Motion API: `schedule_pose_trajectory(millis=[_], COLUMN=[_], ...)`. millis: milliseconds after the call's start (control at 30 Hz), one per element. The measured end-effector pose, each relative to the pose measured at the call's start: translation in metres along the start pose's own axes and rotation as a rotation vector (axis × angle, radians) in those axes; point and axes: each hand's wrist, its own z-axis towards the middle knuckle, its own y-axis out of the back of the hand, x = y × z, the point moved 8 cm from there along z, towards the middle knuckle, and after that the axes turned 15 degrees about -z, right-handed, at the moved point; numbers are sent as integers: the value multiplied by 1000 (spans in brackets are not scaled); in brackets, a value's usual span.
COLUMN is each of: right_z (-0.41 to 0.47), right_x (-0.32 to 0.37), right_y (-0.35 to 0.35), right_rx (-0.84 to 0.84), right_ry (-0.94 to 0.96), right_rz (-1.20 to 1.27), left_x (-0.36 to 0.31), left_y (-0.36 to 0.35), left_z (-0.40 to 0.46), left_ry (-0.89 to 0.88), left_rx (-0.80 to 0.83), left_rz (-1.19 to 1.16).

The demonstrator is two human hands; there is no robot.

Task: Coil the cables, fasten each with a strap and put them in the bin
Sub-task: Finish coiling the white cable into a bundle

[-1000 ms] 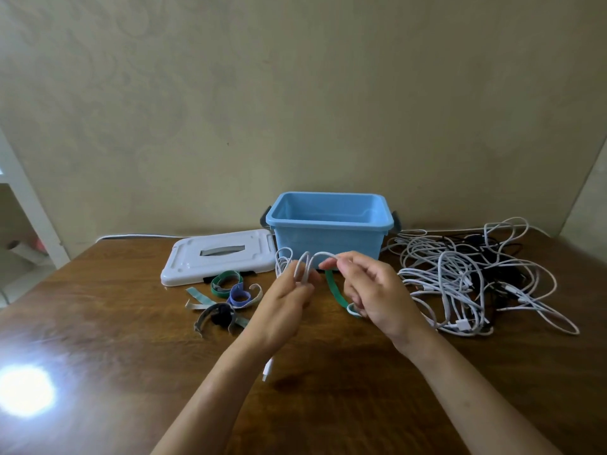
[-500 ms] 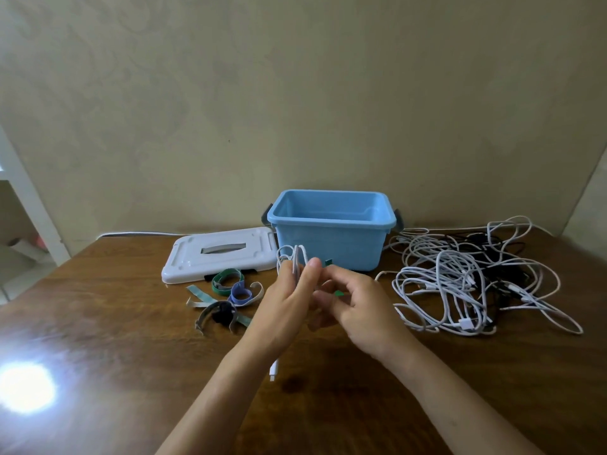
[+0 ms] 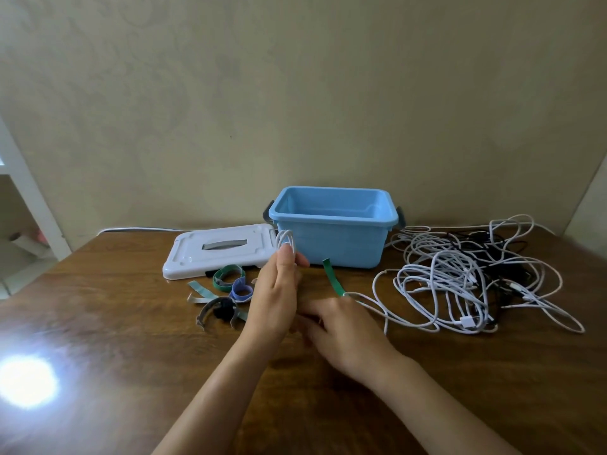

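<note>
Your left hand (image 3: 276,300) is holding a thin white coiled cable (image 3: 286,242) upright in front of the open blue bin (image 3: 331,221), fingers curled round its loops. Your right hand (image 3: 341,326) is lying low over the table (image 3: 98,323), fingers curled, with a green strap (image 3: 332,280) sticking up from it; the exact grip is hidden. A tangle of white and black cables (image 3: 466,284) is lying right of the bin. No writing is readable.
</note>
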Motion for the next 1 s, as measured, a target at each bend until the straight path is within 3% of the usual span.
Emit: schedule_pose_trajectory(millis=[233, 367, 533, 600, 767, 900, 1000], right_z=[2, -1, 0, 2, 3, 3, 3], right_x=[-6, -2, -34, -48, -66, -63, -54], right_y=[-20, -25, -11, 6, 33, 43, 41], right_rx=[130, 231, 331, 274, 26, -186, -272], right_ry=[-115, -60, -79, -133, -142, -159, -137], right_rz=[-45, 64, 22, 87, -72, 79, 60], left_x=[-8, -10, -13, -11, -3, 0, 3], left_y=[4, 0, 7, 7, -1, -9, -22], left_z=[-2, -3, 2, 1, 2, -1, -8], left_ry=[-4, 61, 213, 244, -12, -63, -52], left_rx=[-25, 51, 182, 219, 186, 211, 295], left_rz=[-152, -287, -297, -228, 260, 352, 384])
